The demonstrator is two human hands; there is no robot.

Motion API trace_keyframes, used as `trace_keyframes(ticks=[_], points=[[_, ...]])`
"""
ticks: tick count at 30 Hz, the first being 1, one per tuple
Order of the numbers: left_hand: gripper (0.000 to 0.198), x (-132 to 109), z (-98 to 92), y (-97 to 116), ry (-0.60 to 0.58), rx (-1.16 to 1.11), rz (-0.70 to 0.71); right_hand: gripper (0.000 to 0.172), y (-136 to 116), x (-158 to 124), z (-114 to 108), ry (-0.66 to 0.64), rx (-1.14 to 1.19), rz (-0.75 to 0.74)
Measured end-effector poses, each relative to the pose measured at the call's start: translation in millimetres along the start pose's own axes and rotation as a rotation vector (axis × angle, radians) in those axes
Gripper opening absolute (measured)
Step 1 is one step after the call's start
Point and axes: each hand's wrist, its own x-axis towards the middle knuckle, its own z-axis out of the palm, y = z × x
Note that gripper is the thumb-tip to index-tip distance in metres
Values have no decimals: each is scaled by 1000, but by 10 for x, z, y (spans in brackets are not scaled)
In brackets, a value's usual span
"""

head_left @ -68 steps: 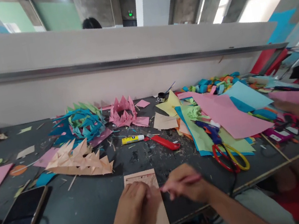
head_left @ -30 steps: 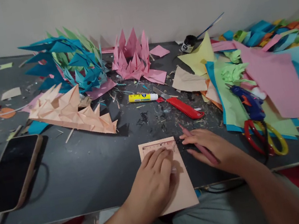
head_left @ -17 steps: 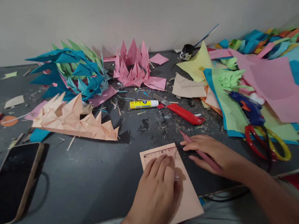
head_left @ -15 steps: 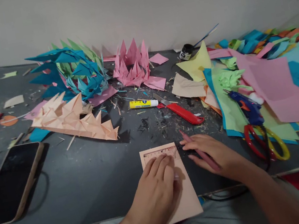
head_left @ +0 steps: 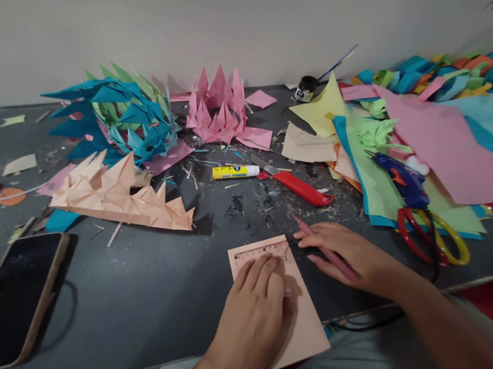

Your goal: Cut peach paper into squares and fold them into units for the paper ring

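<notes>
Peach paper (head_left: 306,320) lies overhanging the table's (head_left: 155,315) near edge. Even pressure from the left hand (head_left: 253,304) should stop the clear ruler (head_left: 249,253) slipping (fingers together over it; whether they grip, I cannot tell). The right hand (head_left: 344,250) pinches a pink pen (head_left: 336,261), now pointing away beyond the sheet's corner; earlier, its tip was at the paper's right edge.
</notes>
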Motion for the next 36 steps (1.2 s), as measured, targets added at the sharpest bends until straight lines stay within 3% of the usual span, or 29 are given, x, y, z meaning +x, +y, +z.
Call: trace_keyframes(ticks=[22,29,33,36], points=[[25,3,13,3,3,27,15,27,-19,-7,-10,-1,2,11],[25,-19,53,9,-14,54,12,26,-85,22,-29,109,295,233],[20,-17,63,28,5,50,10,20,-228,255,41,218,484,212],[19,-15,71,30,35,56,18,17,-327,498,156,225,575,175]])
